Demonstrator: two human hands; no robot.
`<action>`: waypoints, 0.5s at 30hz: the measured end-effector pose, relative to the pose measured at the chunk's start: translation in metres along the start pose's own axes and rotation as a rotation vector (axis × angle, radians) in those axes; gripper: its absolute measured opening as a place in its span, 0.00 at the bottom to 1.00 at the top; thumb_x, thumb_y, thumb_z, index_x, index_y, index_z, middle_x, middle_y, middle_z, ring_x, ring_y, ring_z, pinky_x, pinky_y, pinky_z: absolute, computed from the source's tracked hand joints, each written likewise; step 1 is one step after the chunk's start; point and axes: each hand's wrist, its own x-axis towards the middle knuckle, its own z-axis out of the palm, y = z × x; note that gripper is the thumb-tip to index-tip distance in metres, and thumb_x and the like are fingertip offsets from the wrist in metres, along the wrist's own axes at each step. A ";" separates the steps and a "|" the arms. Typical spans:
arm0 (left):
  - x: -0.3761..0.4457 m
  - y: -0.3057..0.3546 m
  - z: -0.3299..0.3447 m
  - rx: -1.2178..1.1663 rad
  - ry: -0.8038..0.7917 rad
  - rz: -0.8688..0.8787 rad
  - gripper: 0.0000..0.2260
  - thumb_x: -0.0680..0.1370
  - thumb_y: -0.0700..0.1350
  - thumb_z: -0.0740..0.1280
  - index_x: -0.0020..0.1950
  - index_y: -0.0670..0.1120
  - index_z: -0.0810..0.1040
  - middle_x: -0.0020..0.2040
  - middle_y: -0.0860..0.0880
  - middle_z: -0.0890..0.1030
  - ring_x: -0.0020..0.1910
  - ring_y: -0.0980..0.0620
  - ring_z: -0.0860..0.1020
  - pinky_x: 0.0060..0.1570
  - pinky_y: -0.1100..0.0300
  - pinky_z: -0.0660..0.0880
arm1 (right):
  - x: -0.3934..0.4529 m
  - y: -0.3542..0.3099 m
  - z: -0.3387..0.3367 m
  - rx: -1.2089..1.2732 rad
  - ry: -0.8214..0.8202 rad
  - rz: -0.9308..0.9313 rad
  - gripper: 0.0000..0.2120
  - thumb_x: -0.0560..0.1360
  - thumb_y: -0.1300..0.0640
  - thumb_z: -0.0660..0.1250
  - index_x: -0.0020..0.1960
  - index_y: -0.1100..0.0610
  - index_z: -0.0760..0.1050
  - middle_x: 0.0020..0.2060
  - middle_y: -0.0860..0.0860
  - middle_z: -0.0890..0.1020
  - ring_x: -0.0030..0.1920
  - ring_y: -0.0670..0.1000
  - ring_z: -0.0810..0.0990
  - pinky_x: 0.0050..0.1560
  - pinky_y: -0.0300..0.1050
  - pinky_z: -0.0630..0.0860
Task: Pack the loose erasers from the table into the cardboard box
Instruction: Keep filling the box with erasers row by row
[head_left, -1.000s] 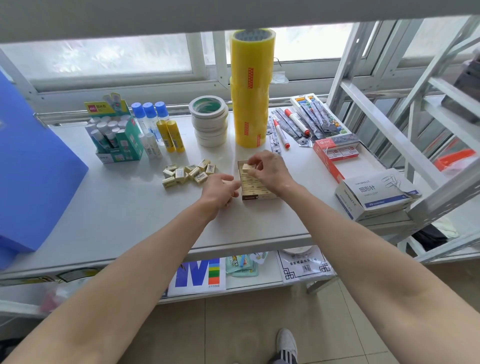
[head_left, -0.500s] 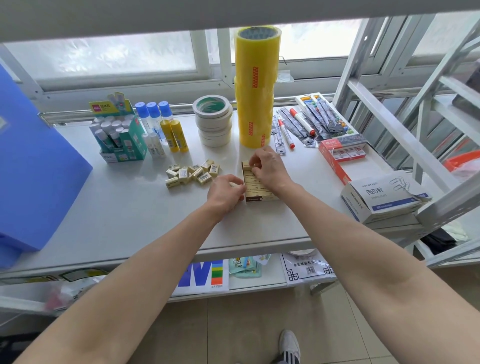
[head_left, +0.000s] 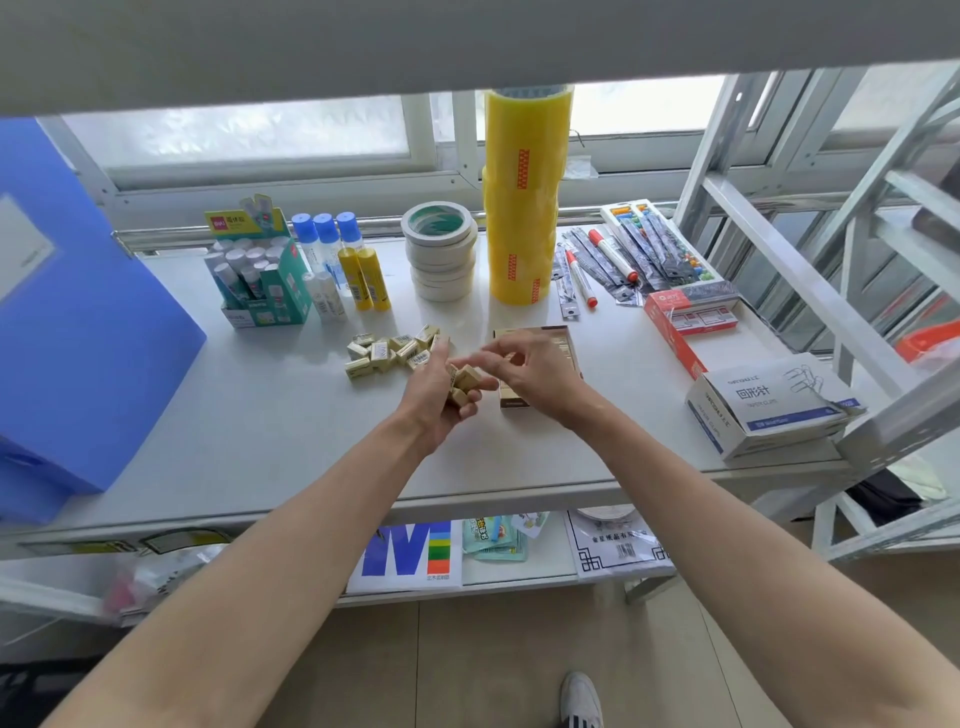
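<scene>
Several small beige erasers (head_left: 390, 352) lie in a loose pile on the white table (head_left: 270, 415). The open cardboard box (head_left: 563, 340), with rows of erasers inside, sits just right of the pile; my right hand hides much of it. My left hand (head_left: 441, 392) is raised a little above the table, left of the box, and grips a few erasers (head_left: 461, 383). My right hand (head_left: 530, 371) hovers over the box. Its thumb and fingers are spread, and its fingertips reach toward the erasers in my left hand. Nothing shows in its grasp.
A blue folder (head_left: 78, 322) stands at the left. Behind the pile are a green glue-stick box (head_left: 260, 280), glue bottles (head_left: 332, 260), masking tape rolls (head_left: 441, 254) and a tall yellow tape stack (head_left: 522, 197). Markers (head_left: 613, 257), a red box (head_left: 685, 322) and a paper-clip box (head_left: 769, 405) lie right.
My left hand has lifted off the table beside the box and turned palm up with erasers in it. My right hand has left the box's far end and come toward my left hand.
</scene>
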 end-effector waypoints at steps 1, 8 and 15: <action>-0.001 -0.001 0.000 0.003 -0.006 0.005 0.22 0.84 0.56 0.52 0.53 0.38 0.75 0.38 0.41 0.82 0.24 0.54 0.71 0.20 0.64 0.65 | -0.003 -0.001 0.002 -0.012 -0.042 0.004 0.15 0.71 0.41 0.70 0.48 0.50 0.84 0.41 0.45 0.81 0.40 0.44 0.77 0.43 0.43 0.74; -0.011 0.000 -0.001 0.107 -0.090 0.027 0.23 0.84 0.56 0.52 0.52 0.38 0.76 0.38 0.40 0.82 0.27 0.52 0.72 0.23 0.63 0.67 | -0.014 -0.006 -0.001 0.171 0.050 0.147 0.06 0.74 0.53 0.71 0.47 0.55 0.81 0.38 0.50 0.82 0.40 0.49 0.81 0.44 0.48 0.80; -0.013 -0.003 -0.007 0.183 -0.093 0.100 0.11 0.80 0.48 0.66 0.53 0.40 0.78 0.40 0.45 0.79 0.28 0.55 0.70 0.23 0.65 0.68 | -0.021 0.001 -0.007 0.358 0.115 0.250 0.08 0.75 0.58 0.70 0.52 0.60 0.78 0.40 0.58 0.82 0.35 0.49 0.78 0.43 0.50 0.78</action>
